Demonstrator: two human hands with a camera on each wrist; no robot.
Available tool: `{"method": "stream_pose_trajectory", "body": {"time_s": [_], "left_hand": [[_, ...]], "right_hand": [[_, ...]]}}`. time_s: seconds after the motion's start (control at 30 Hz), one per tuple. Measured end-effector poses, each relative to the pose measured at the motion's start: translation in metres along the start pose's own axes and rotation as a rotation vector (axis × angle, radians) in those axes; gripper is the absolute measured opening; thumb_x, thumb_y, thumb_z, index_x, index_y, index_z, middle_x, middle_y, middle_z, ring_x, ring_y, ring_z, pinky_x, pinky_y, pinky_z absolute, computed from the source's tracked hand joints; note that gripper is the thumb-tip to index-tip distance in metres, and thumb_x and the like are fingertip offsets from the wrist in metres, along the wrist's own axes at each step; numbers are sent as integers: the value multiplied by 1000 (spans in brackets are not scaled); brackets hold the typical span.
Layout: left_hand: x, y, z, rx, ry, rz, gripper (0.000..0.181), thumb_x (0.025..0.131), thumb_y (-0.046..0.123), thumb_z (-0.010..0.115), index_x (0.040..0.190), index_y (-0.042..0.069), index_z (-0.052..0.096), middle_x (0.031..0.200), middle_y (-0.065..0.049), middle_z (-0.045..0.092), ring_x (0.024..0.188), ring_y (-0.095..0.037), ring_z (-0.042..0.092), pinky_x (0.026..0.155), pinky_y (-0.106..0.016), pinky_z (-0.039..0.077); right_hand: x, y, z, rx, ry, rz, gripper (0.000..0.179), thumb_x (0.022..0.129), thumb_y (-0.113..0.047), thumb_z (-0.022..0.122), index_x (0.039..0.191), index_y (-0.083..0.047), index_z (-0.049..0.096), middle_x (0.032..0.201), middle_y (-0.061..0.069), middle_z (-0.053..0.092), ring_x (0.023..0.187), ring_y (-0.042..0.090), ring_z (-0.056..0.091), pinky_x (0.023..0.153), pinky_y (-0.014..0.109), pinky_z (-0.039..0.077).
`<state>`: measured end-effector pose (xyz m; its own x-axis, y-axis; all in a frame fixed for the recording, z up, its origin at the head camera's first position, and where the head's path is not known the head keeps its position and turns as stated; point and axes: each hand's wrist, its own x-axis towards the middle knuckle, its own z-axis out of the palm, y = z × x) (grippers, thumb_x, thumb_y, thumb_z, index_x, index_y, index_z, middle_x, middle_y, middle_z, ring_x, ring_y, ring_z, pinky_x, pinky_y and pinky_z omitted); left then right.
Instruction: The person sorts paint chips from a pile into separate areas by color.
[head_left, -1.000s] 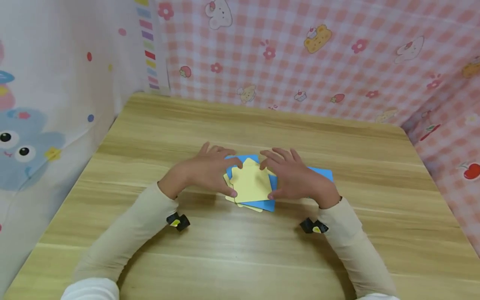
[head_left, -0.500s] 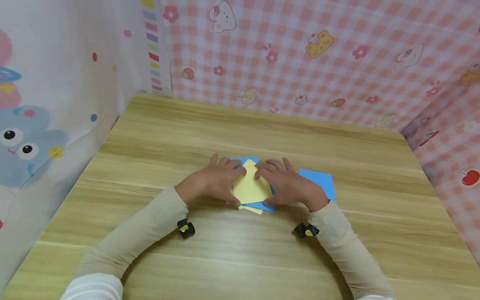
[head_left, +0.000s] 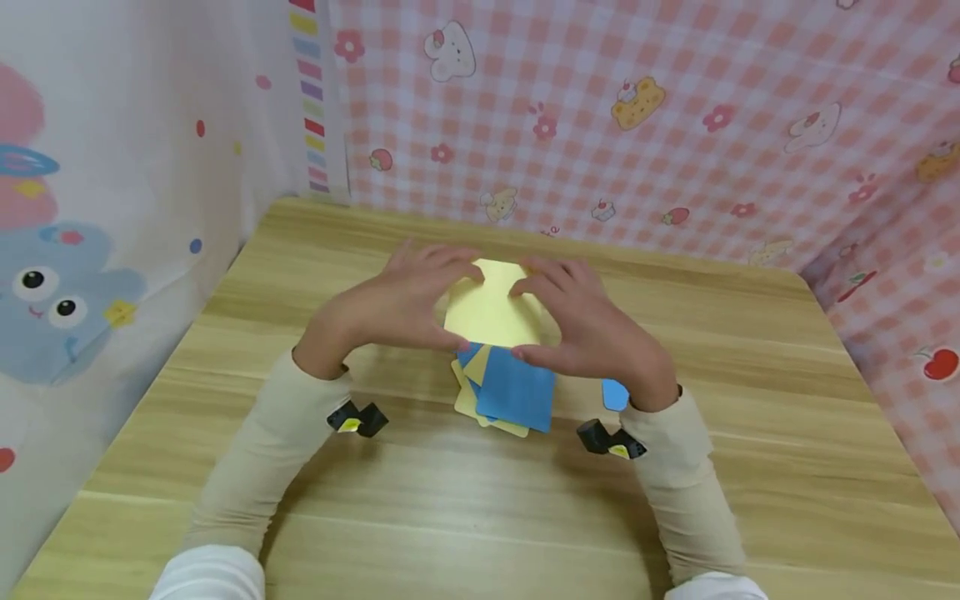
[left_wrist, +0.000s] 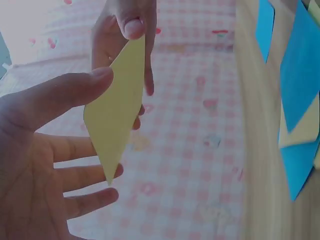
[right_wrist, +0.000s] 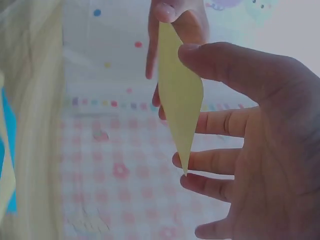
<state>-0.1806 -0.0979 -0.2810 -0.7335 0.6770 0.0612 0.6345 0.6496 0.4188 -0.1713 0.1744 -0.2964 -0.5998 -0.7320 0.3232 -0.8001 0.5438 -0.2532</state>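
Observation:
Both hands hold one yellow card (head_left: 493, 310) by its opposite sides, raised over the table. My left hand (head_left: 393, 298) pinches its left side, thumb at the near edge and fingers at the far side. On the other side my right hand (head_left: 588, 323) pinches it the same way. The wrist views show the card (left_wrist: 117, 102) nearly edge-on, with each thumb on one face and fingertips behind. Just below and nearer the body lies a fanned pile of blue and yellow cards (head_left: 517, 387), a blue one on top.
A separate blue card (head_left: 615, 394) lies right of the pile, partly hidden by the right hand and wrist. The wooden table (head_left: 465, 517) meets a pink checked curtain (head_left: 555, 158) behind and a white patterned curtain (head_left: 150, 183) at the left.
The hands closed in on the yellow card atop the pile, then lifted it up and away from the body. The blue card beneath it on the pile now shows.

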Motion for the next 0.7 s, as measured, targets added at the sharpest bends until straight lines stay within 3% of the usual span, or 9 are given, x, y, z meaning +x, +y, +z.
{"method": "stream_pose_trajectory", "body": {"time_s": [0.17, 0.37, 0.5, 0.7], "left_hand": [[-28, -21, -15, -29, 17, -46, 68, 79, 34, 86, 135, 11, 54, 160, -8, 37, 148, -34, 26, 117, -60, 11], [-58, -56, -17, -55, -1, -93, 65, 79, 23, 85, 134, 7, 54, 158, -12, 38, 147, -38, 26, 112, -63, 15], [-68, -80, -6, -55, -37, -136, 66, 78, 22, 85, 134, 9, 53, 158, -13, 38, 146, -39, 29, 110, -66, 16], [-68, -109, 23, -62, -184, -243, 69, 79, 22, 83, 138, 11, 49, 162, -13, 32, 147, -43, 24, 111, -76, 5]], "right_hand": [[34, -16, 20, -29, -59, 5, 55, 88, -43, 75, 126, -10, 57, 147, 18, 45, 131, 38, 37, 107, 56, 24], [71, -35, 49, -59, -136, 39, 54, 88, -47, 75, 127, -15, 59, 147, 12, 46, 134, 36, 35, 109, 59, 20], [89, -39, 70, -52, -201, 80, 55, 87, -51, 76, 128, -18, 60, 146, 8, 48, 136, 35, 36, 113, 66, 14], [99, -35, 118, -51, -371, 174, 58, 88, -56, 73, 132, -21, 57, 141, 4, 51, 135, 38, 40, 110, 71, 19]]}}
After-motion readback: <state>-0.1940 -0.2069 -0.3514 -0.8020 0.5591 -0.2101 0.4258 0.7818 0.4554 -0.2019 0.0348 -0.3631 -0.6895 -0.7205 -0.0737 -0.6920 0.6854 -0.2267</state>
